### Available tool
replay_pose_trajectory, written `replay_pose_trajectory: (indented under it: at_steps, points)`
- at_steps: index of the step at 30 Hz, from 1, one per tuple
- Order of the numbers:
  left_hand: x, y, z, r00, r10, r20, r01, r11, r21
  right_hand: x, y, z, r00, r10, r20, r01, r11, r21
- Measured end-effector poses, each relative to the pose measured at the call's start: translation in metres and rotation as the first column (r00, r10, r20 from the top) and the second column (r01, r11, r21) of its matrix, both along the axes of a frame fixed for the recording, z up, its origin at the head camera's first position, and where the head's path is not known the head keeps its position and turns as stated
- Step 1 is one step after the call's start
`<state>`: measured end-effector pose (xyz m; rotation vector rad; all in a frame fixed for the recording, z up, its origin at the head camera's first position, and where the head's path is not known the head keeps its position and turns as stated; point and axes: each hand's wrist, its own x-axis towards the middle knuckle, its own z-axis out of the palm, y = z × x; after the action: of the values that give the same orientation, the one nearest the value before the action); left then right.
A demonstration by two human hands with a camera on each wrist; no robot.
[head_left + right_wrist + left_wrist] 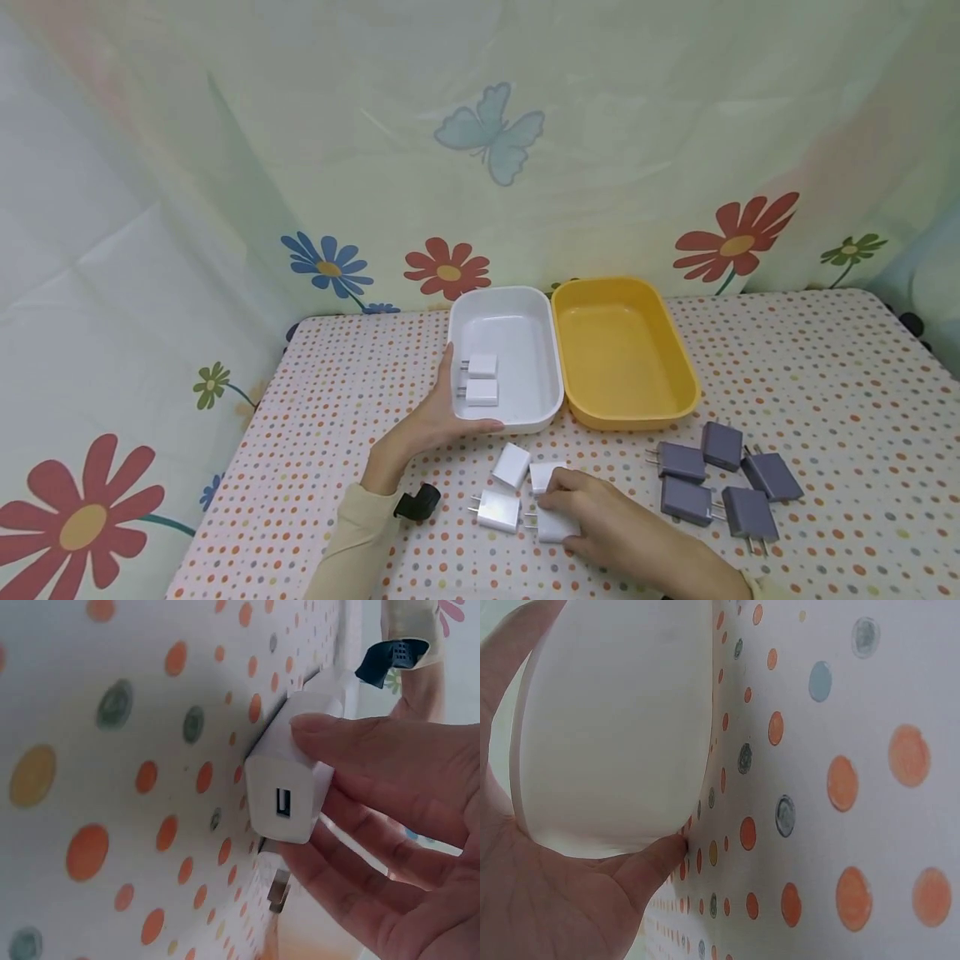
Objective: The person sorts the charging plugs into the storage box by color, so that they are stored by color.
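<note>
A white tray [525, 350] stands on the table with two white charger plugs [482, 379] lying at its left side. My left hand [431, 421] grips its near left corner, thumb along the near wall and fingers along the left wall. In the left wrist view, the hand [562, 900] wraps round the outside of the tray [615, 735]. My right hand [607, 521] pinches a white charger plug [557, 527] between thumb and fingers. The right wrist view shows the USB port end of this plug [281, 799]. Three more white plugs [498, 510] lie close by.
A yellow tray [630, 358] stands against the white tray's right side. Several grey-purple charger plugs [752, 512] lie in a group at the right. The dotted tablecloth [360, 375] runs back to a flowered curtain [585, 208].
</note>
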<state>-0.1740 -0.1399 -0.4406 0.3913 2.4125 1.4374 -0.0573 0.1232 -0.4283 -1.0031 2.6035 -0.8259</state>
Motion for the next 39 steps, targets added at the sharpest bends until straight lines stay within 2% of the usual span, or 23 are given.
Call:
replay_pose_trajectory:
  at_steps: [9, 17, 29, 39]
  points:
    - [0.0, 0.0, 0.001, 1.0, -0.004, 0.001, 0.004, 1.0, 0.016, 0.0, -0.003, 0.001, 0.999, -0.026, 0.043, 0.026, 1.0, 0.005]
    - [0.0, 0.0, 0.0, 1.0, -0.003, 0.001, 0.003, 1.0, 0.011, 0.0, -0.005, -0.001, 0.999, -0.03, -0.011, 0.031, 0.999, 0.023]
    - [-0.001, 0.0, -0.002, 1.0, -0.006, 0.0, 0.006, 1.0, 0.014, 0.002, -0.005, -0.005, 0.999, -0.044, -0.026, 0.044, 0.999, 0.023]
    - [-0.001, 0.002, 0.0, 1.0, 0.007, 0.017, -0.007, 1.0, 0.004, 0.006, -0.002, -0.009, 0.996, -0.085, 0.04, 0.084, 0.996, 0.014]
